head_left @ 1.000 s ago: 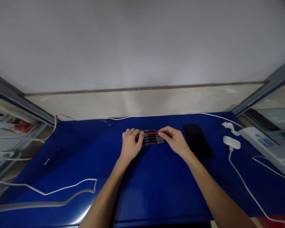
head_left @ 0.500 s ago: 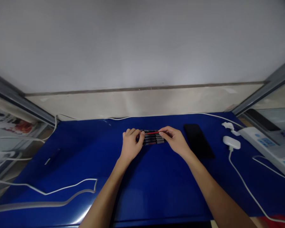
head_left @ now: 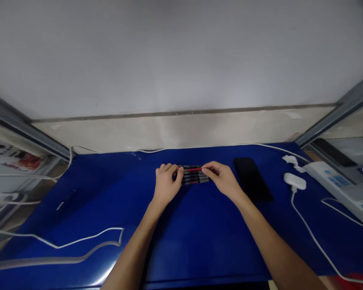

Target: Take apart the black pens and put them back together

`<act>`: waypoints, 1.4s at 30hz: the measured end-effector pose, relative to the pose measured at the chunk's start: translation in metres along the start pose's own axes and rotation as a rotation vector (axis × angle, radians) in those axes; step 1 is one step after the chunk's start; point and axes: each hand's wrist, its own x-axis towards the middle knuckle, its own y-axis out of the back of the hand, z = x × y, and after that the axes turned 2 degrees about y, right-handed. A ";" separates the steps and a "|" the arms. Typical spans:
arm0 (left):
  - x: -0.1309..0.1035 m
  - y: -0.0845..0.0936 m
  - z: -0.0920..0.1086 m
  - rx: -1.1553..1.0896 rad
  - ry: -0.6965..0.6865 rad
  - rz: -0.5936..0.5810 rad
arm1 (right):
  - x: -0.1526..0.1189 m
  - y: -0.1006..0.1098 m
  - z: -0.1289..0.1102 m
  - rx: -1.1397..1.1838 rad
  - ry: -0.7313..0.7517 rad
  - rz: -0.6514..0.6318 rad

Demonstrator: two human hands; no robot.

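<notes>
Several dark pens (head_left: 194,177) lie side by side in a row on the blue table, near its back edge. A thin red pen (head_left: 193,169) stretches between my two hands above or among them. My left hand (head_left: 167,180) has its thumb and fingers closed on the red pen's left end, beside the row's left ends. The thumb and forefinger of my right hand (head_left: 222,177) pinch the red pen's right end. Whether the red pen touches the others cannot be made out.
A black phone (head_left: 252,179) lies right of my right hand. Further right are a white charger (head_left: 295,181) with its cable and a white power strip (head_left: 335,181). A dark pen (head_left: 67,199) and a white cable (head_left: 59,246) lie on the left.
</notes>
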 end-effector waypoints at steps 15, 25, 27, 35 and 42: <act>0.000 0.000 0.000 -0.010 -0.007 0.006 | 0.000 -0.001 0.000 0.004 -0.009 0.000; 0.000 0.000 0.000 -0.013 0.004 0.002 | 0.001 -0.002 0.000 0.031 0.000 0.016; 0.000 0.000 0.000 -0.017 0.002 0.000 | 0.001 -0.001 0.001 0.024 -0.008 0.025; 0.000 0.000 -0.001 -0.004 -0.004 -0.002 | -0.001 -0.001 -0.001 -0.019 0.009 0.004; -0.006 -0.006 0.008 0.047 -0.137 -0.119 | -0.004 -0.011 -0.004 -0.058 0.053 -0.065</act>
